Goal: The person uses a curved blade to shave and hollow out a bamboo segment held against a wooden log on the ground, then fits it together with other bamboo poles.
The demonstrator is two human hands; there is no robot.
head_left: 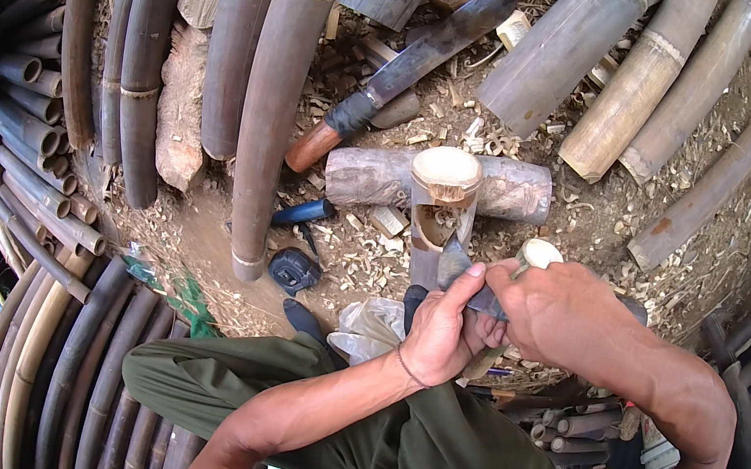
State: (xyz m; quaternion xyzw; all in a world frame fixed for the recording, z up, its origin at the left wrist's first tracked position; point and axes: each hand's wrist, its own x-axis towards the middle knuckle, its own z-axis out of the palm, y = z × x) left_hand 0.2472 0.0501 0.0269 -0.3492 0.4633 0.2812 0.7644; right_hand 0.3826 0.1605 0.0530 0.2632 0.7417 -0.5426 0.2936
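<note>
In front of my lap both hands are closed and close together. My right hand [561, 310] is wrapped round a knife, whose dark grey blade [487, 301] points left toward my left thumb. Above my right fingers sticks out the pale round end of a short wooden piece [540, 253]. My left hand [444, 334] has its fingers curled round what seems the lower part of this piece, mostly hidden, and its thumb against the blade. Just beyond stands a notched bamboo section [445, 182] with a pale cut top, leaning on a short log [366, 173] lying crosswise.
A machete [402, 75] lies beyond the log. Left of it are thick bamboo lengths [274, 118], a blue-handled tool [304, 213] and a black tape measure [294, 271]. More bamboo [635, 79] lies far right. Wood chips cover the ground; a plastic bag [370, 328] is by my knee.
</note>
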